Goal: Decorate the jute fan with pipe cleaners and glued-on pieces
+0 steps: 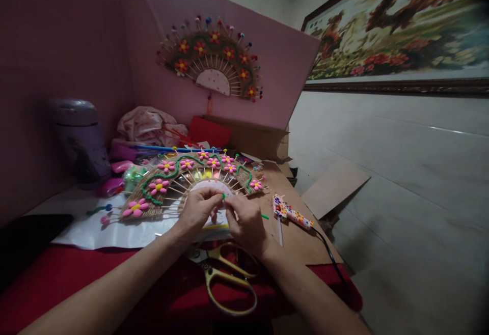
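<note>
Seen from the head camera, both hands meet just in front of the paper half-circle at the base of a fan [179,185] that lies flat on the counter [301,243]. The left hand [196,210] and the right hand [248,223] face each other, fingertips nearly touching. Between them sits a short green stem [224,197], pinched by the closed fingers of both hands; how firmly the right hand holds it cannot be told. The stem is small, and its long axis seems to run roughly left to right, from one hand toward the other. It lies at the fingertips, just beside the fan's lower edge, equally near either hand. A second green scrap [265,216] rests on the counter just right of the right hand.

Under the wrists lie yellow-handled scissors [229,279], blades pointing toward the fan. To the right, near the counter's edge, lies a spotted glue gun [292,214] with its cord trailing off. White paper [95,230] underlies the fan. Behind, a pink board [153,34] carries a second fan [214,60]; a purple bottle [80,136] stands at left, a framed picture [401,29] hangs at right.
</note>
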The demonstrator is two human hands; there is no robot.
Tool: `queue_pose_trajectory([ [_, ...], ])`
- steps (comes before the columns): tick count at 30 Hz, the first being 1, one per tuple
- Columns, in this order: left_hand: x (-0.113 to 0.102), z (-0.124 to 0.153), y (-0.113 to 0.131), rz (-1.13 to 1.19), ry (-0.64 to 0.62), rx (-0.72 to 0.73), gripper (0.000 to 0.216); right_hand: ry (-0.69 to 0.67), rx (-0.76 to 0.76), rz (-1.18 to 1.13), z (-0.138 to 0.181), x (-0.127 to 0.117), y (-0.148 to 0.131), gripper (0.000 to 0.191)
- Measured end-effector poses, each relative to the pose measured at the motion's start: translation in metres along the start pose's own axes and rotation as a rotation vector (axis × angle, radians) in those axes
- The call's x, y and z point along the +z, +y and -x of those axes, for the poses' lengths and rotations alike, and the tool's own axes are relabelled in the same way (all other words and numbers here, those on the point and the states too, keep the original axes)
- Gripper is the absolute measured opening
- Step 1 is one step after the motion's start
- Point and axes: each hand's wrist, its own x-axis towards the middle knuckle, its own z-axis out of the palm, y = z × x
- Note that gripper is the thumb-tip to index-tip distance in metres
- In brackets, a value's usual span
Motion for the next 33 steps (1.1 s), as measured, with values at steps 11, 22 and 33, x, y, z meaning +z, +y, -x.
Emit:
queue_pose_trajectory([
  [11,-0.011,-0.003,0.009,-0.247,-0.057,0.054,0.018,-0.043,0.028,0.117,0.0,-0.01,0.003,0.02],
  [22,-0.016,-0.006,0.01,-0.174,-0.224,-0.097,0.023,-0.059,0.014,0.135,-0.001,-0.014,0.009,0.023],
  [33,-0.013,-0.006,0.004,0.111,-0.143,-0.125,0.017,0.016,0.036,-0.078,0.0,-0.007,0.003,0.016],
])
